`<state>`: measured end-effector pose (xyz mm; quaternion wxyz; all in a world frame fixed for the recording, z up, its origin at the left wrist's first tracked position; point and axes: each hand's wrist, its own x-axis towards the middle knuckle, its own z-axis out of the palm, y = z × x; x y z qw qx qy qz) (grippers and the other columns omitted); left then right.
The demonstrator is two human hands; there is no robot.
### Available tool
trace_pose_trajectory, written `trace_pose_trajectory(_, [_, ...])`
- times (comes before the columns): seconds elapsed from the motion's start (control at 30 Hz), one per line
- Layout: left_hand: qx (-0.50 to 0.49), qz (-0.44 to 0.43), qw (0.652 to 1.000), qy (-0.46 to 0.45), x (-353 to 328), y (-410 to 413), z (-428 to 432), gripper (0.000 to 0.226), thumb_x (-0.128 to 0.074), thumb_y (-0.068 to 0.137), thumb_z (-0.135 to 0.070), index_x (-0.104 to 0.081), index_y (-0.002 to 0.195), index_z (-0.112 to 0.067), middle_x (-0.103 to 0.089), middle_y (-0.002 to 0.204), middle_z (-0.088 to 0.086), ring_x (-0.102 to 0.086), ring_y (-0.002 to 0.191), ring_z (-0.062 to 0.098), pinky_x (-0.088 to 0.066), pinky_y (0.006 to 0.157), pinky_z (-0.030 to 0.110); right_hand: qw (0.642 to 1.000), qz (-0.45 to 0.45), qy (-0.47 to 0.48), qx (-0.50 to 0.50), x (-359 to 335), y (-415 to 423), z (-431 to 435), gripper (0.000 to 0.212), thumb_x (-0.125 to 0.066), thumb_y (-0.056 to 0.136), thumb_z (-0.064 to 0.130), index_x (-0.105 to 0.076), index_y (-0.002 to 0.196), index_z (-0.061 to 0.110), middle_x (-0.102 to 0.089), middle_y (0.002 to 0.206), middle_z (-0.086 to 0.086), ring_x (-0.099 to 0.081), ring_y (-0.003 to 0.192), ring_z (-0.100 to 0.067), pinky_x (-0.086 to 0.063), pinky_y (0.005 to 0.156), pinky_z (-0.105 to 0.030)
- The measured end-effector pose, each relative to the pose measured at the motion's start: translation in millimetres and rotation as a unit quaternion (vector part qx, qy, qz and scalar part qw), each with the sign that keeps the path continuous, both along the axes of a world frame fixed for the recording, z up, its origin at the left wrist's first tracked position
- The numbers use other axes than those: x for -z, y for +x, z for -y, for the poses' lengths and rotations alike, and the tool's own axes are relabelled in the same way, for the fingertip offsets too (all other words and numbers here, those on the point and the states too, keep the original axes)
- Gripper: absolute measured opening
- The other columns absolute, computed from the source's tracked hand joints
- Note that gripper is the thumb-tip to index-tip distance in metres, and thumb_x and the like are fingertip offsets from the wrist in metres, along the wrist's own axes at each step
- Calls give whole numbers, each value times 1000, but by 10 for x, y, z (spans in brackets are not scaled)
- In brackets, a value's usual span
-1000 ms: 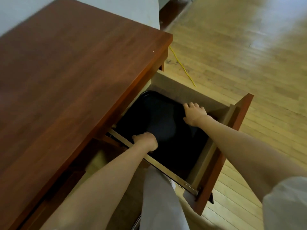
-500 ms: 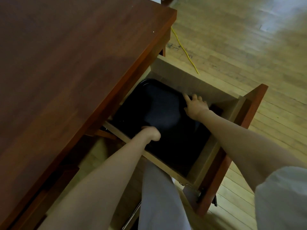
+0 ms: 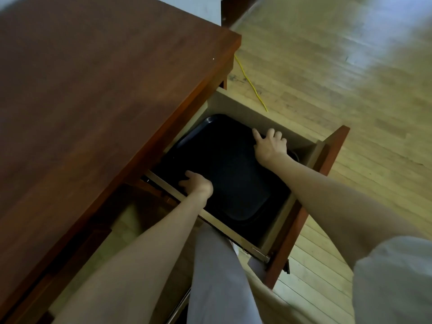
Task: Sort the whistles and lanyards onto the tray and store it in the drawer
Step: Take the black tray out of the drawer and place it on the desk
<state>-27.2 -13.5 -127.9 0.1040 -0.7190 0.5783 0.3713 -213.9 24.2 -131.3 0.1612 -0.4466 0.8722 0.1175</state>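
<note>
Dark plastic, near black: the tray [image 3: 229, 174] lies flat on the bottom of the open drawer [image 3: 253, 108], its far-left corner tucked beneath the edge of the red-brown worktop [image 3: 93, 101].

Grip. The right hand [image 3: 271, 145] has its fingers curled over the tray's far rim, against the drawer's far wall, with the index finger laid straight along that rim. The left hand [image 3: 198, 183] reaches over the drawer's near side wall, its fingers bent onto the tray's near rim. Both hands hold the tray.

Change noted. A second ago the left hand was a tight fist at the drawer's near wall. It now sits further left along the rim with the fingers spread forward. The right hand has kept its place on the far rim. Judgement: the tray is being seated or nudged further in, so the storing step is close to done. What remains is to release the tray and push the drawer shut.

Contents. No whistles or lanyards can be made out on the tray. Its surface is too dark to confirm either way, so sorting cannot be verified from this view.

Markings. No brand, label or writing is legible on the tray, drawer or worktop.

Surroundings. A yellow cable [image 3: 251, 84] runs across the wooden floor [image 3: 350, 90] beyond the drawer.
</note>
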Motion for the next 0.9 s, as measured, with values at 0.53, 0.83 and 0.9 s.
trace_pose_trajectory(0.53, [41, -187, 976, -101, -802, 714, -486, 56, -42, 88, 1, -23, 140, -11, -37, 141, 15, -45, 123, 35, -43, 101, 49, 984, 91, -32, 149, -1103, 579, -765, 53, -48, 95, 30, -27, 141, 14, -26, 142, -25, -27, 131, -41, -34, 101, -48])
trace_pose_trajectory(0.83, [116, -184, 961, -171, -1111, 1023, -838, 50, -44, 90, 2, -29, 136, -10, -48, 132, 16, -53, 117, 33, -48, 95, 44, 971, 112, -113, 181, -1425, 943, -1488, 61, -55, 91, 39, -28, 139, 13, -27, 141, -29, -28, 130, -43, -33, 103, -46])
trace_pose_trajectory(0.9, [134, -177, 956, -193, -1166, 1066, -946, 48, -45, 91, 2, -30, 135, -10, -48, 133, 15, -55, 114, 32, -50, 92, 41, 969, 100, -131, 186, -1512, 1042, -1627, 63, -52, 92, 39, -24, 143, 13, -23, 144, -30, -23, 134, -44, -30, 107, -46])
